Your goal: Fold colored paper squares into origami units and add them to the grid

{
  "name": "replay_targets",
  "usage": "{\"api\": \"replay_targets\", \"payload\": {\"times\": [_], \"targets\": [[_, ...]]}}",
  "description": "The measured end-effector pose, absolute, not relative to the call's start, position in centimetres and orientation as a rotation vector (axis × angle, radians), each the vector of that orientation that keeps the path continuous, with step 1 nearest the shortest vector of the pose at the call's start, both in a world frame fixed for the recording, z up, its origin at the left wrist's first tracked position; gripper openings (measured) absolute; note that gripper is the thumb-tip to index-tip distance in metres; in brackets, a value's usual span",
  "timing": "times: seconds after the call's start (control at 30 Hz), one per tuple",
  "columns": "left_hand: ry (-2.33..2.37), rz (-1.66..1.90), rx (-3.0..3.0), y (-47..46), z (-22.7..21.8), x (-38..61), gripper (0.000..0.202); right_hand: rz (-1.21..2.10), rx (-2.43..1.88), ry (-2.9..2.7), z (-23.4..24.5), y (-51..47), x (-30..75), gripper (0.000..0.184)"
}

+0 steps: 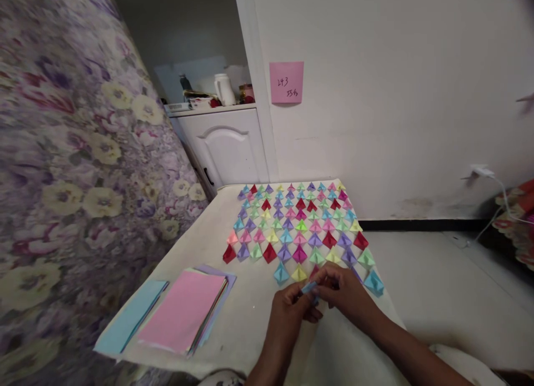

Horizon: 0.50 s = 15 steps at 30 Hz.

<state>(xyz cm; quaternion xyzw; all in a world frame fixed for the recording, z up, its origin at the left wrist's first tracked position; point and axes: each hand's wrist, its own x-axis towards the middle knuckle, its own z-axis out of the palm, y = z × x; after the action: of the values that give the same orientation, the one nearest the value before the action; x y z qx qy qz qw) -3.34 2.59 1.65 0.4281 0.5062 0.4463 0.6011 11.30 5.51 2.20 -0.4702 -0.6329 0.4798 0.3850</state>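
A small piece of folded blue paper [309, 287] is pinched between my two hands, above the near part of the table. My left hand [292, 305] grips it from the left, thumb and fingers closed. From the right, my right hand [336, 286] closes its fingertips on the same paper, hiding much of it. Just beyond my hands are rows of small folded paper pieces in many colours, among them a light blue one [281, 273], a yellow one [299, 273] and a teal one [374, 283]. My right hand partly covers a red one and a purple one in the nearest row.
A stack of coloured paper sheets [186, 311], pink on top, lies on the table [246, 319] at the left, beside a blue stack [132, 313]. Flowered curtain [95, 197] hangs along the left edge. A white cabinet [229, 144] and a wall [396, 97] stand behind.
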Motion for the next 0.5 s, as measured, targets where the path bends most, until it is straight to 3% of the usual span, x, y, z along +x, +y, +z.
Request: {"api": "replay_targets", "payload": {"times": [0.5], "targets": [[1.108, 1.013, 0.825, 2.7, 1.6, -3.9, 0.023, 0.734, -1.047, -1.963, 2.1, 4.4, 11.0, 0.013]]}}
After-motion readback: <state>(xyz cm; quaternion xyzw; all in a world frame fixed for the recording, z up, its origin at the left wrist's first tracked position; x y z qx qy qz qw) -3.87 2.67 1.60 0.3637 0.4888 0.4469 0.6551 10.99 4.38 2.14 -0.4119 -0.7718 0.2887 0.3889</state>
